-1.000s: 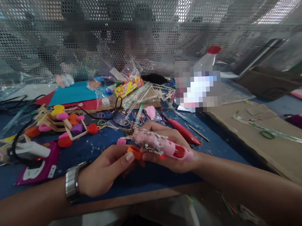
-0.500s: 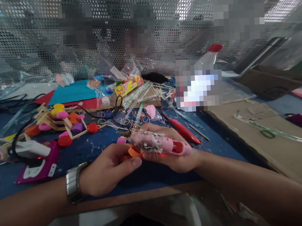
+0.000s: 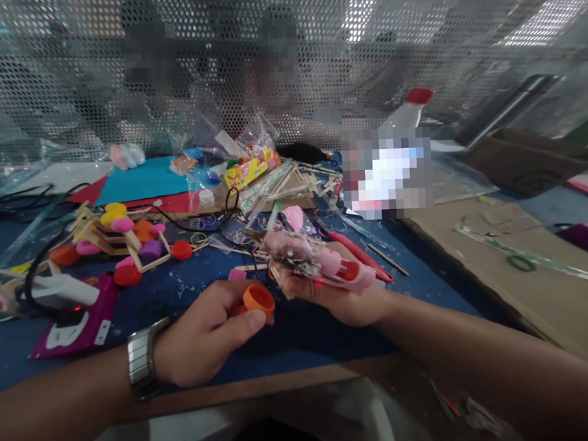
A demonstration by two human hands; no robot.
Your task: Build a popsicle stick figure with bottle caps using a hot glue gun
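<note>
My left hand (image 3: 206, 335), with a metal watch on its wrist, pinches an orange bottle cap (image 3: 258, 298) between thumb and fingers. My right hand (image 3: 339, 296) cradles a pink glue gun (image 3: 320, 261) crusted with dried glue, its nozzle pointing left and slightly up. The cap sits just left of and below the gun's tip, apart from it. Both hands hover over the blue table mat (image 3: 189, 283) near the table's front edge.
A stick-and-cap model (image 3: 124, 244) lies at left, with a white charger and black cables (image 3: 58, 292). Craft sticks, rubber bands and plastic bags (image 3: 273, 182) fill the middle. A red cutter (image 3: 361, 256), a glue bottle (image 3: 398, 151) and cardboard (image 3: 520, 269) are at right. Perforated mesh stands behind.
My right hand lifted the glue gun up and away from the orange cap. My left hand turned the cap so that its open side shows more.
</note>
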